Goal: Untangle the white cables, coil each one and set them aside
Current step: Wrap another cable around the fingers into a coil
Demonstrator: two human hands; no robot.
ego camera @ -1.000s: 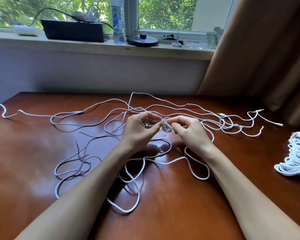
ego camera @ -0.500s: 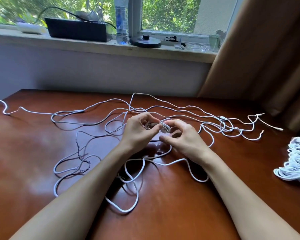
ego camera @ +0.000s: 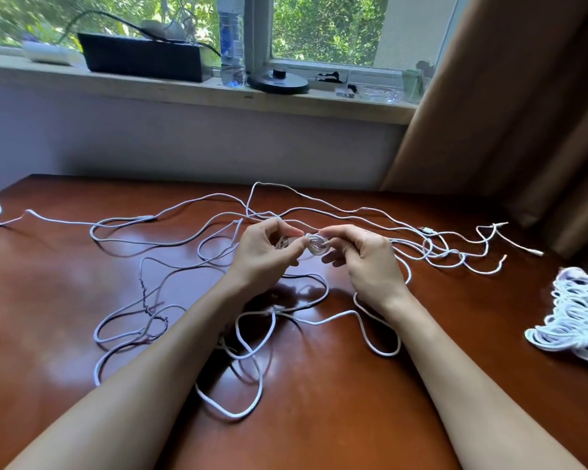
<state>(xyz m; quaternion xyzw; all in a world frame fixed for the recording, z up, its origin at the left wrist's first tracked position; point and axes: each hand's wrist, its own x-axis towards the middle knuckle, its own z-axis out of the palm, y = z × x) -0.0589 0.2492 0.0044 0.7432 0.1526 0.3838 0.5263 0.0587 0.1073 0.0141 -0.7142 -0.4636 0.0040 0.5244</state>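
Observation:
Long white cables [ego camera: 170, 244] sprawl in loose tangled loops across the brown wooden table [ego camera: 353, 418]. Above the table's middle, my left hand [ego camera: 263, 254] and my right hand [ego camera: 364, 257] meet at a small tight coil of white cable [ego camera: 314, 245]. Both hands pinch this small coil between thumb and fingertips. More cable trails from the hands down to loops near my forearms and out to the right, where loose plug ends [ego camera: 533, 252] lie.
A pile of coiled white cables [ego camera: 577, 320] lies at the table's right edge. Behind the table stand a wall and a windowsill holding a black box [ego camera: 143, 57], a water bottle [ego camera: 232, 42] and a round black base [ego camera: 278, 82]. A brown curtain [ego camera: 523, 106] hangs at the right.
My right hand's fingers have shifted on the small coil, with the fingers now spread a little more. The view has tilted slightly; the loose cables on the table lie as before.

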